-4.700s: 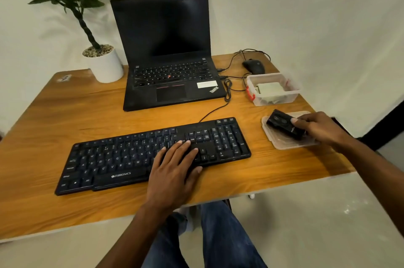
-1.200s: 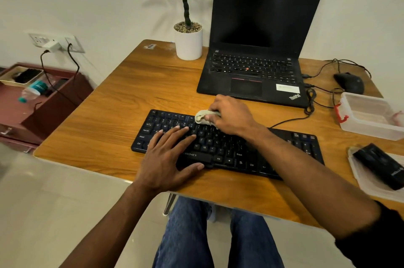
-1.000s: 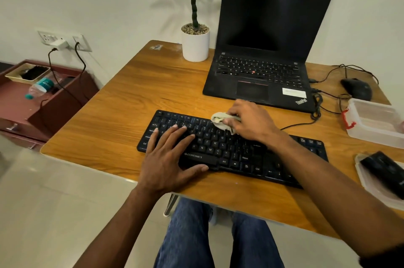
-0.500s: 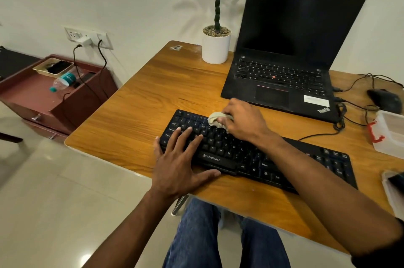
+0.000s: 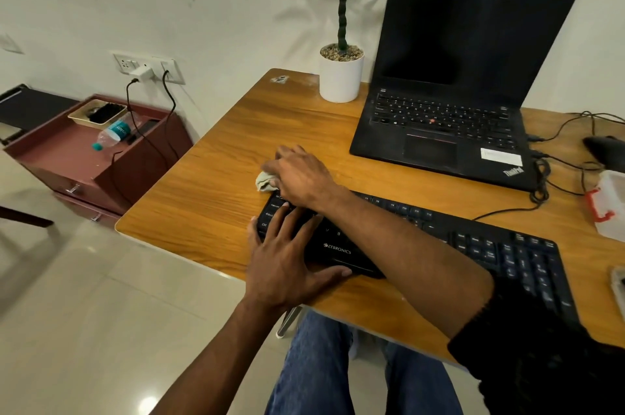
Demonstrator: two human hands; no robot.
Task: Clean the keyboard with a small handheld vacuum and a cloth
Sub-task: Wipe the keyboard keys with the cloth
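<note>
the keyboard lies on the wooden desk with its long axis running from near the desk's left edge toward the right, just in front of the open laptop. the right hand reaches across to the keyboard's far-left corner, fingers bent down over a small pale cloth that it presses there; the cloth bulges out just past that corner, partly on the desk. the left hand lies flat on the keyboard's left end, fingers straight and spread, thumb along the front edge, gripping nothing, just pinning the board. so the cloth sits at the very end of the board, and all the unwiped length, as i judge it, lies to the right of the fingers, along that long axis; the right hand is the one placed to sweep back that way.

a clear plastic container with a red clasp stands just right of the keyboard; what is inside i cannot tell. the vacuum i cannot make out.
</note>
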